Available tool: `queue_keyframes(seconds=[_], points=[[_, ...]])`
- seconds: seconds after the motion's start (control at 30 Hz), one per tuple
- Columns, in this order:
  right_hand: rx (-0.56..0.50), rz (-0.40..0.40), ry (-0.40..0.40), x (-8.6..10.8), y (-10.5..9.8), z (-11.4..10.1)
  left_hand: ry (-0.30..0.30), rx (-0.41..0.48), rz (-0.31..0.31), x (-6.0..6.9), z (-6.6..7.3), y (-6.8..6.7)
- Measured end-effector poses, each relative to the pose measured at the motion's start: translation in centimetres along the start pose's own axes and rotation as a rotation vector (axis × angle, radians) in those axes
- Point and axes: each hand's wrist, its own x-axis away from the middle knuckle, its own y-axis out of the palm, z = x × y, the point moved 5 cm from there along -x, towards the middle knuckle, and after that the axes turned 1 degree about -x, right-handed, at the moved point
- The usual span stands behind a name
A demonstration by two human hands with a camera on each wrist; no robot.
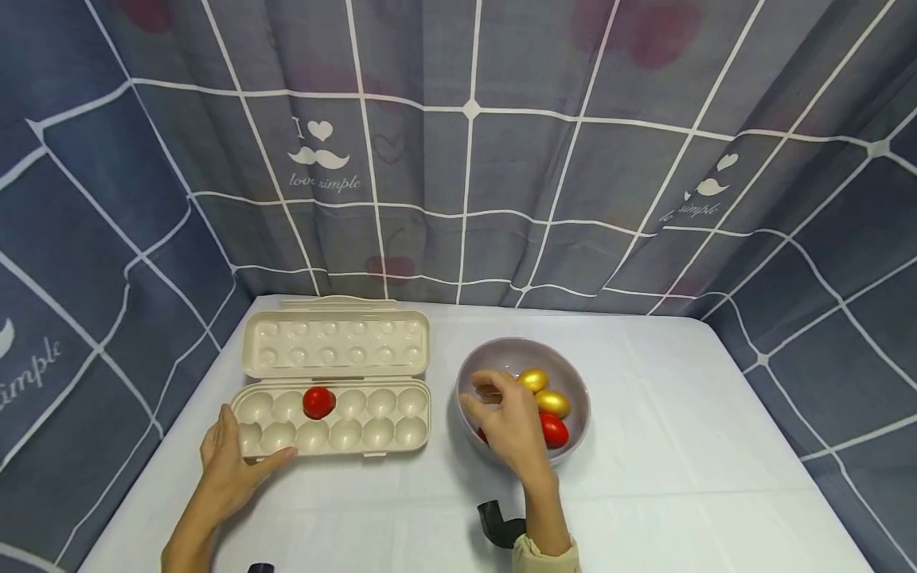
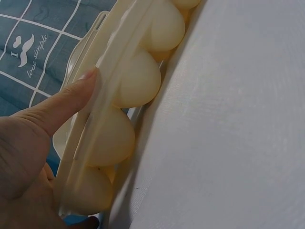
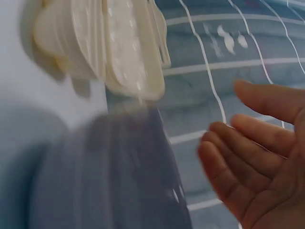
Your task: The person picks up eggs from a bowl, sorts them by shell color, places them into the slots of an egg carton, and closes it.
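Now we see left hand (image 1: 228, 471) spread, bracing carton (image 1: 350, 403) (steadying it, likely) | right hand (image 1: 514, 420) empty, loosely curved above bowl (image 1: 576, 396)

Grey-blue curtain (image 1: 423, 159) is carrying white print. Head view: lettering (image 1: 325, 183) at ten o'clock is reading "I (heart) love simple"; folded "simple" is showing at two, "simple" at nine. Left wrist: full wording is recurring at ten.
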Motion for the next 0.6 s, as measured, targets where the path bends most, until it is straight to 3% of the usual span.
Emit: queue_keyframes(seconds=[0.27,0.6], points=[[0.086,-0.157,0.141,0.6,-1.7,1.9,0.000,0.002,0.004,0.1,0.0,0.0],[0.132,-0.248,0.256,1.3,-2.2,3.3,0.001,-0.003,0.001,0.1,-0.1,0.0]])
